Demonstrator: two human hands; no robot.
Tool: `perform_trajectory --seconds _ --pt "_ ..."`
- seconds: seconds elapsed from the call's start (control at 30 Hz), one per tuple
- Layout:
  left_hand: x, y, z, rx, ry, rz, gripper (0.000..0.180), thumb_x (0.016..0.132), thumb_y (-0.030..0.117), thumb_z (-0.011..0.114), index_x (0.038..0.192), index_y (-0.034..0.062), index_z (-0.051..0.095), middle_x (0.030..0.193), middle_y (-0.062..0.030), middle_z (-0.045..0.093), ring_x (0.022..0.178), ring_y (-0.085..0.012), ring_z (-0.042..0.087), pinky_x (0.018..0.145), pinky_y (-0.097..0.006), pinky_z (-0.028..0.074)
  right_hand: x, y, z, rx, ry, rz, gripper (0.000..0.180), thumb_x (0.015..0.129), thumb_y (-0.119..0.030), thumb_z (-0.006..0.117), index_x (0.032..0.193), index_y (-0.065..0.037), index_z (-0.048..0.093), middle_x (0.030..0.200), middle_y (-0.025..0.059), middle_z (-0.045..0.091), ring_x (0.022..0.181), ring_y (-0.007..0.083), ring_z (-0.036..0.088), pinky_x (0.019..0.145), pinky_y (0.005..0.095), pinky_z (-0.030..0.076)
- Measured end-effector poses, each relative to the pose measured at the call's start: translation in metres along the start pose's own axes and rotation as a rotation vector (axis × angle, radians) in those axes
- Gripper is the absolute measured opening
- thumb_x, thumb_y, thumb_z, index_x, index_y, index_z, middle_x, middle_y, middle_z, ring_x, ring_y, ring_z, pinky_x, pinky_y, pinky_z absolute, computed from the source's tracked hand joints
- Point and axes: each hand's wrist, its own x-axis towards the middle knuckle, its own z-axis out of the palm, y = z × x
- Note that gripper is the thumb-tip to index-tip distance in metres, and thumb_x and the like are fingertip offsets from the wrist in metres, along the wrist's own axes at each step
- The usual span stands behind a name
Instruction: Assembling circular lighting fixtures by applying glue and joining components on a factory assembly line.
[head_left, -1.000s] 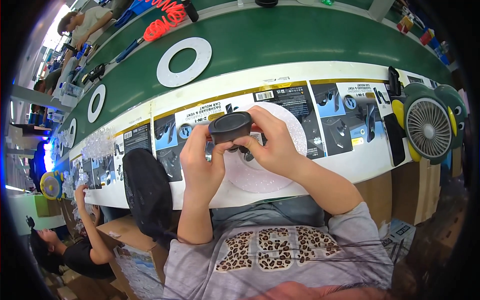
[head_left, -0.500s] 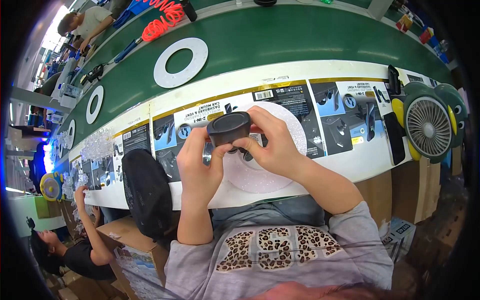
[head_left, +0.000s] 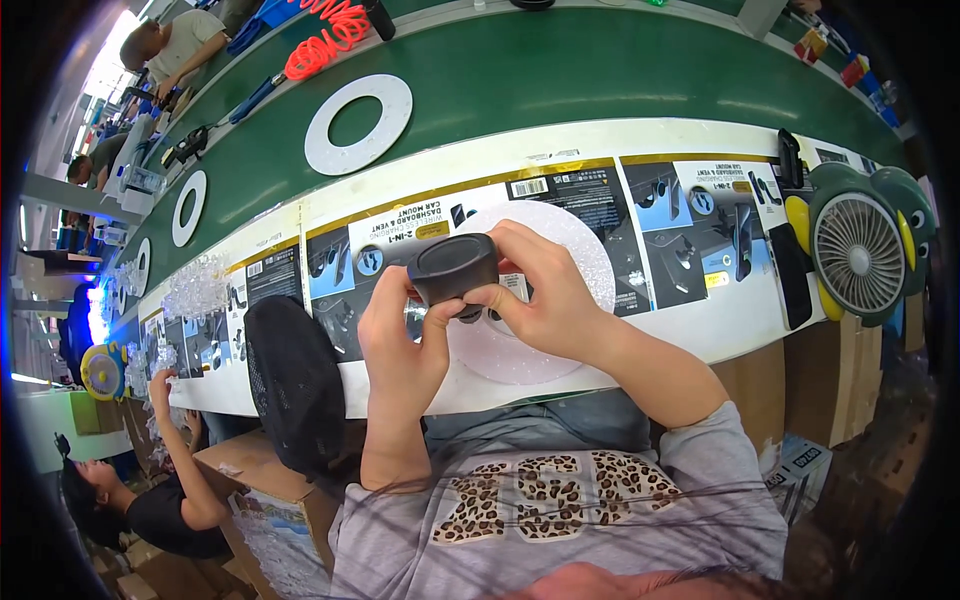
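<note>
Both of my hands hold a black round mount base (head_left: pixel 452 268) between them, raised over the worktop. Its smooth, slightly dished disc faces up toward me, and a smaller dark part shows beneath it. The fingers of my left hand (head_left: pixel 400 345) press its left side, thumb at the front. My right hand (head_left: pixel 545 295) grips the right side, its thumb meeting the front lower edge. Behind and below the hands lies a round speckled white disc (head_left: pixel 560 345) on the worktop. My hands hide part of the mount's underside.
Printed packaging sheets (head_left: pixel 690 230) run along the white worktop. A black mesh bag (head_left: pixel 290 385) lies left; a phone (head_left: pixel 790 275) and a green fan (head_left: pixel 858 250) stand right. White rings (head_left: pixel 320 140) lie on the green conveyor (head_left: pixel 560 80). Another person (head_left: pixel 170 510) works at left.
The mount base has tilted so more of its round face shows, and it sits slightly lower and further left. The nearest white ring has shifted a little left on the conveyor.
</note>
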Motion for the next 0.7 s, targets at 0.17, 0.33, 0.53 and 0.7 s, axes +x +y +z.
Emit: perform_trajectory --seconds 0.17,0.33,0.53,0.7 --pt "-0.0006 -0.0002 0.0014 -0.026 0.018 -0.01 0.022 0.079 0.003 0.073 0.09 -0.0016 0.055 0.076 -0.0115 0.053 0.068 -0.0259 0.055 0.064 -0.032 0.045 0.0 0.0006 0.0014 0.007 0.018 -0.016 0.028 0.079 -0.006 0.073 0.1 0.003 0.057 0.092 0.0132 0.057 0.081 0.0261 0.062 0.077 0.0336 0.055" --pt "-0.0019 -0.0046 0.0059 -0.029 0.023 -0.029 0.022 0.079 0.004 0.073 0.089 -0.0014 0.055 0.075 -0.0112 0.053 0.067 -0.025 0.055 0.063 -0.031 0.045 -0.0006 0.0042 0.0007 0.008 0.024 -0.02 0.028 0.08 -0.007 0.073 0.1 0.003 0.057 0.091 0.013 0.057 0.081 0.026 0.062 0.076 0.0335 0.055" --pt "-0.0023 -0.0031 0.0044 -0.018 0.038 -0.049 0.022 0.078 0.004 0.074 0.088 -0.0013 0.054 0.075 -0.0109 0.054 0.067 -0.0244 0.055 0.063 -0.031 0.045 0.0004 0.0021 0.0026 0.016 0.027 -0.018 0.028 0.08 -0.008 0.074 0.099 0.003 0.057 0.09 0.0129 0.057 0.081 0.026 0.062 0.076 0.0334 0.055" --pt "-0.0011 -0.0023 0.0017 -0.019 0.025 -0.043 0.023 0.077 0.004 0.075 0.089 -0.0013 0.055 0.076 -0.0107 0.055 0.068 -0.0243 0.056 0.064 -0.031 0.046 0.0002 0.003 0.0014 0.002 0.012 -0.006 0.028 0.08 -0.008 0.073 0.1 0.003 0.057 0.092 0.0127 0.057 0.082 0.0257 0.063 0.076 0.033 0.056"
